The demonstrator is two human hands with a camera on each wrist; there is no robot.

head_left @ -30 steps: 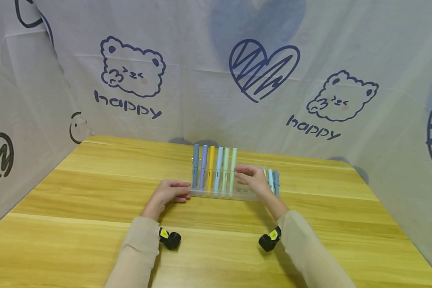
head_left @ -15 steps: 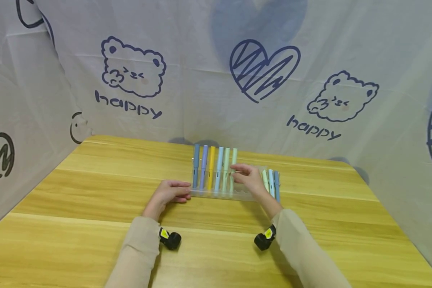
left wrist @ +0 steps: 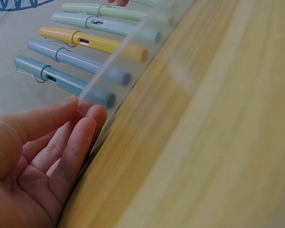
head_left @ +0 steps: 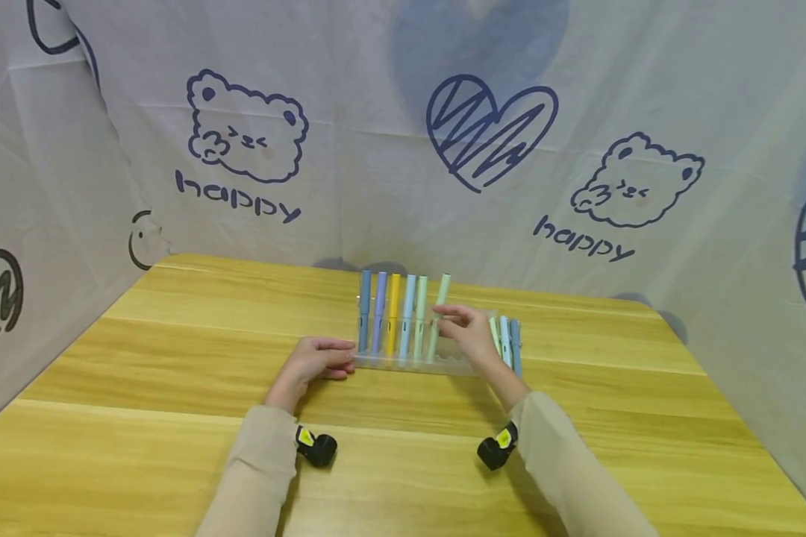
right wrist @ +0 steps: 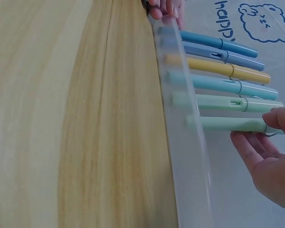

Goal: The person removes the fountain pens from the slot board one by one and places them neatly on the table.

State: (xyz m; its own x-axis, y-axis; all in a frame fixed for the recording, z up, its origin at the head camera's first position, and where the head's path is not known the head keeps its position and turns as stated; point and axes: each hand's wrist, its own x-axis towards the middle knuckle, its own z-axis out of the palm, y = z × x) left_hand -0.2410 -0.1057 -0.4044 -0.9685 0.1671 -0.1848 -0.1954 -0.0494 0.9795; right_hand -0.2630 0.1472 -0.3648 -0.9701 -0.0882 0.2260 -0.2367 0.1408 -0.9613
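Note:
A frosted clear pen stand (head_left: 457,364) holds several capped pens upright in a row: dark blue (head_left: 365,313), purple (head_left: 379,313), yellow (head_left: 393,313), light blue (head_left: 408,313) and light green (head_left: 421,313). At the stand's left end, my left hand (head_left: 319,358) pinches its edge between thumb and fingers, close beside the dark blue pen. My right hand (head_left: 470,332) pinches the rightmost light green pen (right wrist: 228,124) near its cap, thumb on one side and fingers on the other. That pen leans to the right, its lower end behind the stand's front wall.
Right of my right hand, a light green pen (head_left: 494,334), a pale blue pen (head_left: 506,339) and a blue pen (head_left: 516,347) stand together at the stand's right end. Beneath is a wooden table (head_left: 403,447). A printed cloth (head_left: 369,186) hangs behind it.
My right hand has moved slightly left and taken hold of the rightmost light green pen in the row, whose top now tilts right. My left hand stays at the stand's edge.

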